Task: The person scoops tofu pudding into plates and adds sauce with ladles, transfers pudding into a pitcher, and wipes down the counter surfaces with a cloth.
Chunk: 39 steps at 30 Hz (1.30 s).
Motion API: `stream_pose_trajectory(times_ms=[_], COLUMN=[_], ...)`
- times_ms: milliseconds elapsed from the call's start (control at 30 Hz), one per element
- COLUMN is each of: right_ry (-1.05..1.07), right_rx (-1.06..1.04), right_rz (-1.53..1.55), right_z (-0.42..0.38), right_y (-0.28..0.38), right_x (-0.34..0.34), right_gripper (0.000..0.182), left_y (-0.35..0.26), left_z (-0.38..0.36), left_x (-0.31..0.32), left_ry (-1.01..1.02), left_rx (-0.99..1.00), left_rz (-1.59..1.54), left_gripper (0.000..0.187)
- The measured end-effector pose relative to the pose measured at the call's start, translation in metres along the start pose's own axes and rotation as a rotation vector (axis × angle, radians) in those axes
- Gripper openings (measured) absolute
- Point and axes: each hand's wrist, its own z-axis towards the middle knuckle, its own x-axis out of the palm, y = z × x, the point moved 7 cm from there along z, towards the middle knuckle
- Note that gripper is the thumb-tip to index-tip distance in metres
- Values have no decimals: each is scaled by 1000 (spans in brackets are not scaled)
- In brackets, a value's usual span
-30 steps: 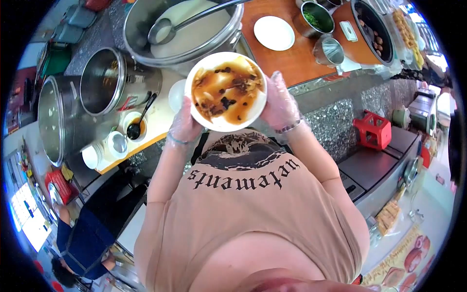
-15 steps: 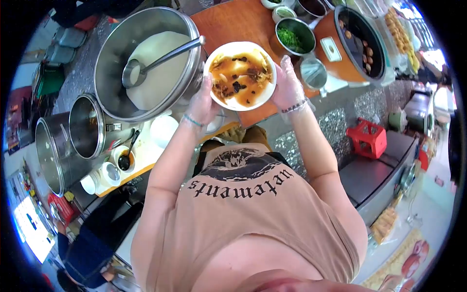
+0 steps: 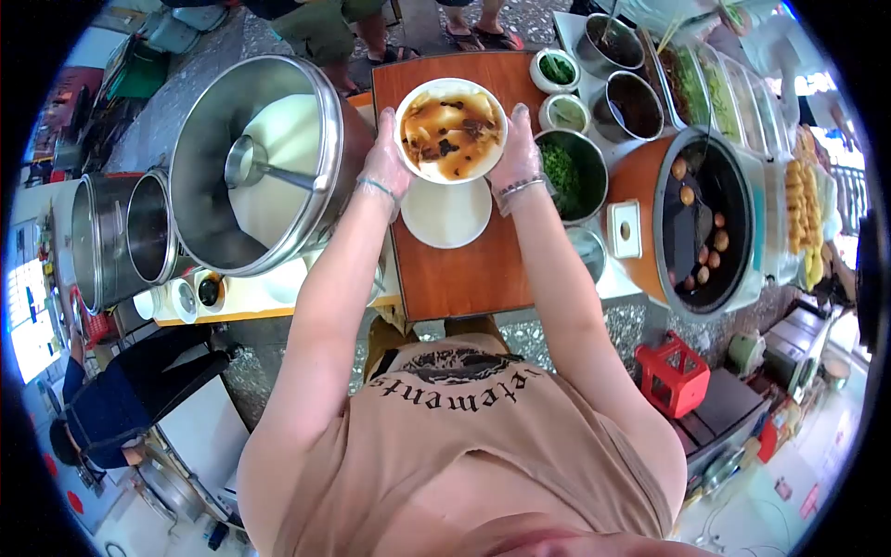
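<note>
Between my two hands is a white bowl (image 3: 452, 130) of pale, soft pieces in brown sauce with dark bits on top. My left hand (image 3: 386, 160), in a clear plastic glove, grips its left side, and my right hand (image 3: 518, 156), gloved the same way, grips its right side. The held bowl overlaps a second white bowl (image 3: 446, 227), which sits on a brown wooden board (image 3: 455, 288). Left of my left hand stands a big steel pot (image 3: 195, 213) of white contents, with a ladle (image 3: 244, 161) inside.
Right of the board are a pot of chopped greens (image 3: 561, 176), small green-filled bowls (image 3: 555, 71), dark sauce pots (image 3: 629, 105) and an orange cooker (image 3: 640, 176) with eggs. People in sandals (image 3: 464, 37) stand beyond the board. A red stool (image 3: 672, 376) is at lower right.
My hands have carried the bowl forward over the board, away from my body. The view has shifted, bringing the second white bowl and people's feet into sight.
</note>
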Motion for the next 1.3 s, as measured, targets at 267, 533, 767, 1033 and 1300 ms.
stream_pose_trajectory(times_ms=[267, 533, 767, 1033, 1300], right_ry=[-607, -751, -723, -468, 741], right_rx=[-157, -190, -268, -935, -444], right_rz=[-31, -67, -219, -1002, -1404], right_z=[40, 67, 79, 11, -164], right_y=[6, -7, -6, 31, -68], right_x=[-44, -85, -85, 46, 172], right_gripper=[73, 75, 71, 60, 33], left_y=[8, 19, 9, -12, -33], left_z=[86, 122, 107, -34, -244], left_x=[-41, -95, -96, -16, -11], left_ry=[-186, -575, -646, -323, 210], left_rx=[35, -5, 5, 149, 44], left_rz=[16, 283, 612, 874, 614], left_gripper=[61, 76, 69, 77, 53])
